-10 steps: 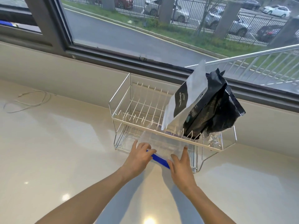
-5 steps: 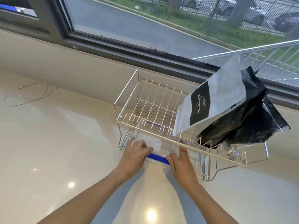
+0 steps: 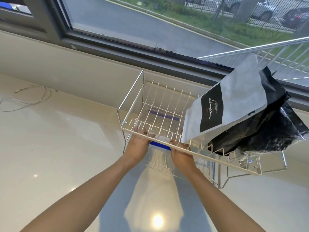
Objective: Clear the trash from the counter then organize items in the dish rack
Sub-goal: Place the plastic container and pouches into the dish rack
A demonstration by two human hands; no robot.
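A white wire dish rack (image 3: 132, 96) stands on the pale counter by the window. Under its upper tier lies a clear plastic tray with a blue front edge (image 3: 159, 145). My left hand (image 3: 139, 144) and my right hand (image 3: 181, 152) both grip that front edge, fingers reaching in below the rack's front rail. A white coffee bag with a black label (image 3: 225, 104) leans in the rack's right half. A crumpled black bag (image 3: 260, 129) rests against it, sticking out over the right side.
A thin white cable (image 3: 28, 99) lies coiled on the counter at the far left. The window sill and dark frame (image 3: 150, 52) run directly behind the rack. Clear wrapping (image 3: 247, 160) sits under the black bag.
My head has come closer and higher over the rack. Both hands have pushed the blue-edged tray further in under the upper tier; their fingertips now sit beneath the front rail.
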